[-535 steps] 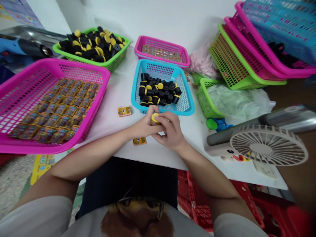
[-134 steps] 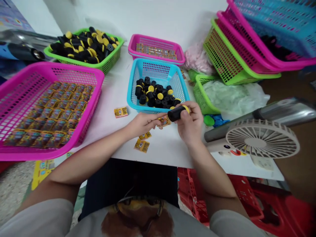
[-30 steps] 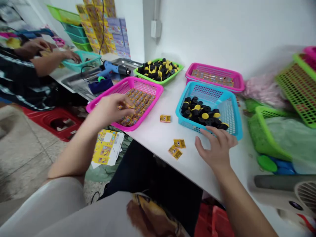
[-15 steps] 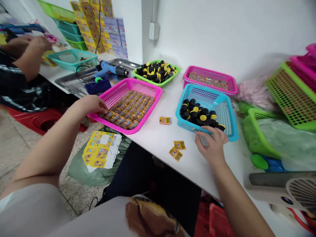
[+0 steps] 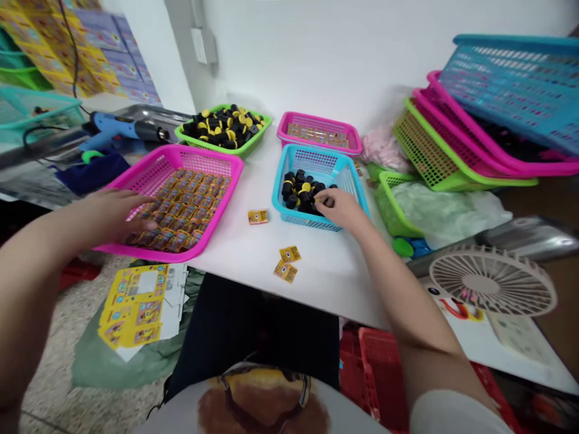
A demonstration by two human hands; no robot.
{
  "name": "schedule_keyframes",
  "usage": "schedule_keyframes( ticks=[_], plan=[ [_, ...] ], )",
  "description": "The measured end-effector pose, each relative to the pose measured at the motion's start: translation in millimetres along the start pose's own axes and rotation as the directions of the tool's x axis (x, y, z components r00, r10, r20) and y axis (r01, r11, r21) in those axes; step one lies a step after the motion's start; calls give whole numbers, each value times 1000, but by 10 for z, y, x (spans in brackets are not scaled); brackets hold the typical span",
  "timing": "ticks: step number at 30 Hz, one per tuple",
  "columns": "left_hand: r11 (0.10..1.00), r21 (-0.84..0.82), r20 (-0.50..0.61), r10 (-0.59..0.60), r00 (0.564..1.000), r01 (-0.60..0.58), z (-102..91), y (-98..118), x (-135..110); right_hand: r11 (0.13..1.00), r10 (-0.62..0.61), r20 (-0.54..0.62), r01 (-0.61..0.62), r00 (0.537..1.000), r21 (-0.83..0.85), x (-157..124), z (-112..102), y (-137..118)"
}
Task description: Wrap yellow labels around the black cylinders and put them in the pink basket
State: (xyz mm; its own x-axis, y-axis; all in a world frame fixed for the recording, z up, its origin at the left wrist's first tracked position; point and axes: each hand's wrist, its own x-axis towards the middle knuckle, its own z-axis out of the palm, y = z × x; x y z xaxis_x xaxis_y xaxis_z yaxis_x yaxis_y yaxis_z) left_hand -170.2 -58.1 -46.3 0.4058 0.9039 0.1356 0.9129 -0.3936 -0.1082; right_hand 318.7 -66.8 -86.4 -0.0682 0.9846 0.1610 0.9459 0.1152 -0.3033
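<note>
— Where are the two hands?

— The left hand (image 5: 115,208) sits at the left of the frame, over the near rim of the big pink basket (image 5: 149,172). Its fingers lie flat and loosely spread on the rows of small brown-and-yellow packets (image 5: 181,199) inside. I cannot tell whether it grips one.

— And the other?

— The right hand (image 5: 341,208) is at centre frame, reaching over the near wall of the blue basket (image 5: 341,175). Its fingertips are down among the black rollers with yellow caps (image 5: 301,193). The fingers curl together, but whether they have closed on a roller is hidden by the back of the hand.

— What lies between the baskets?

— One loose packet (image 5: 257,216) on the white table (image 5: 325,271), between pink and blue. Two more loose packets (image 5: 286,263) lie nearer the table's front edge, below centre.

— Further back?

— A green basket (image 5: 253,135) heaped with more black-and-yellow rollers, upper centre-left, and a smaller pink basket (image 5: 348,141) beside it, behind the blue one. A blue glue gun (image 5: 122,128) rests at the upper left.

— And to the right?

— A stack of tilted empty baskets (image 5: 474,120) at the upper right, a small green basket holding a plastic bag (image 5: 443,202), and a white fan (image 5: 493,280) at the lower right. Printed yellow sheets (image 5: 136,301) lie on the floor, lower left.
</note>
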Motion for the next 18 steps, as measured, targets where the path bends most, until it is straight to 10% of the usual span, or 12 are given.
schedule_keyframes(
  ticks=[4, 9, 14, 18],
  plan=[
    [890, -299, -86, 333, 939, -344, -67, 1256, -113, 989, 2, 357, 51, 934, -138, 353, -52, -72],
    [863, -136, 35, 496, 868, -487, 590, 2602, -486, 975, -37, 453, 131, 891, -178, 556, 83, -65],
    [875, 48, -82, 485, 871, -483, 996, 2797, -790, 975, -139, 488, 204, 862, -83, 518, 20, -9],
    [769, 37, -257, 625, 737, -638, 904, 2594, -853, 972, -82, 158, 44, 984, 233, 258, -111, 86]
  ],
)
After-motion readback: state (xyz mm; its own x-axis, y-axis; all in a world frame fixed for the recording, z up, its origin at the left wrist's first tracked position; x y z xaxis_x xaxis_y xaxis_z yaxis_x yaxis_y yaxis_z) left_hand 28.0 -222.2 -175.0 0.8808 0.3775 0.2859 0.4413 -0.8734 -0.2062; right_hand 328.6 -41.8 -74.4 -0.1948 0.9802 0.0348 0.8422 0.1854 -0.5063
